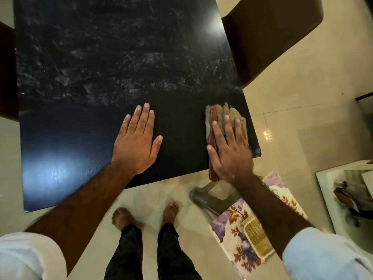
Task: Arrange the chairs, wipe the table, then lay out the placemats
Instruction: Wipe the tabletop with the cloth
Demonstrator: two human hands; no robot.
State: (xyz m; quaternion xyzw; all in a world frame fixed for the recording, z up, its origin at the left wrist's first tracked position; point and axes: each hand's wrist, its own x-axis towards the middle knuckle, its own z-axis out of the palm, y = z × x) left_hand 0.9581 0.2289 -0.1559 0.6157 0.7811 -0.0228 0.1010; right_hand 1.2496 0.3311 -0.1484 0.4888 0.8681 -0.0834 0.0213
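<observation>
Down at the near edge of the black table [96, 57], both hands lie flat with fingers straight and close together. The left hand [137, 142] presses its palm directly on the bare tabletop, thumb spread to the side, and holds nothing. The right hand [230, 152] rests on a folded cloth [221, 116] near the table's near right corner; its fingers stretch out over the fabric rather than curl round it, so it presses the cloth down without gripping it. The cloth is brownish with reddish stripes, its far end sticking out beyond the fingertips and its near end hanging just over the table edge. Farther up the table the dark surface shows pale, streaky smears, while the strip nearest the person looks even and dark. A brown chair [272, 37] stands at the table's far right side, and another dark chair [7, 73] shows at the left edge. Off the table, below the right forearm, lies a floral placemat [236, 223] with a gold woven mat [257, 238] on top of it; what they rest on cannot be told. Beside them is a blurred grey stool [210, 197]. Bare feet [123, 217] stand on the beige tiled floor [302, 118].
</observation>
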